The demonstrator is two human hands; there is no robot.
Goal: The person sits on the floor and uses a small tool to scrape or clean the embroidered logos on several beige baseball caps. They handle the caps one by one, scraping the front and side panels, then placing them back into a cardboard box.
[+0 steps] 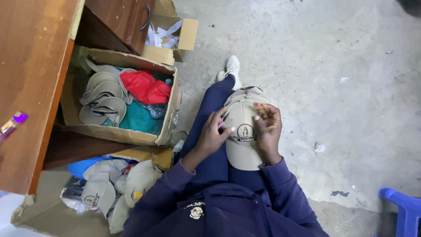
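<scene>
I see a beige cap lying on my lap at the centre of the view, its brim pointing toward 6 o'clock and a dark round emblem on its front panel. My left hand rests at the cap's 9 o'clock edge, its grip closed on a small pink object pinched against the fabric; what that object is I cannot tell. My right hand lies on the cap's 3 o'clock side, fingers curled and apart, touching the crown but clamped on nothing. At 10 o'clock from the cap stands an open cardboard box holding more beige caps and a red cloth. At 7 o'clock, a loose pile of caps lies on the floor. A wooden surface fills the 9 o'clock edge
</scene>
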